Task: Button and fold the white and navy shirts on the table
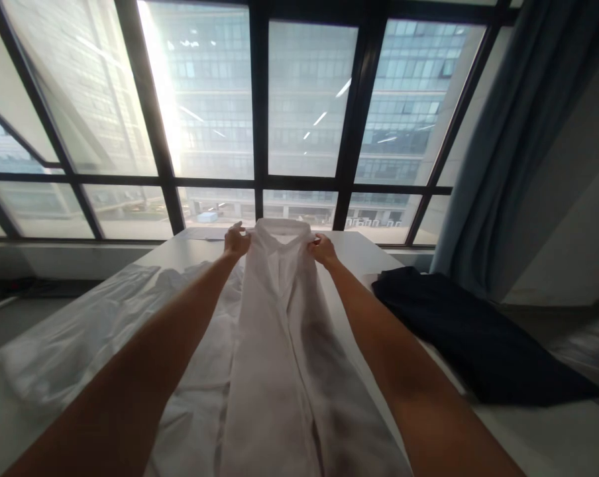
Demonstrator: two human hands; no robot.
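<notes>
A white collared shirt (pixel 279 331) lies lengthwise down the middle of a white table (pixel 359 248), folded narrow, its collar at the far end. My left hand (pixel 236 242) grips the shirt's left shoulder beside the collar. My right hand (pixel 322 250) grips the right shoulder. Both arms reach straight out over the cloth.
More white fabric (pixel 81 344) lies crumpled on the table to the left of the shirt. A dark navy garment (pixel 473 338) lies on the right side. Large windows (pixel 304 99) stand beyond the table's far edge, and a blue-grey curtain (pixel 518 132) hangs at the right.
</notes>
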